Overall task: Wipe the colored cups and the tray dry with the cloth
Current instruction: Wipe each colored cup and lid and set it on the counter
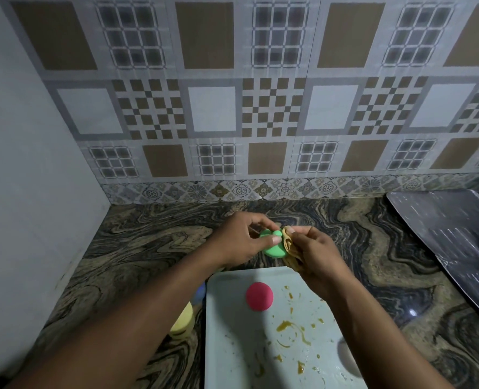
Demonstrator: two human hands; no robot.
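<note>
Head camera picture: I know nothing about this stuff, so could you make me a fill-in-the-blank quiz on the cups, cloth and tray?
1. The right hand grips the tan cloth beside the cup in the left hand, whose colour is ____.
2. The pink cup stands on the stained tray with its mouth facing ____.
3. The yellow cup stands on the counter to the tray's ____.

Missing words: green; down; left.

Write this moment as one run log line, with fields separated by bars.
left hand holds green cup | right hand holds cloth against it | red cup on tray | tray stained
</note>
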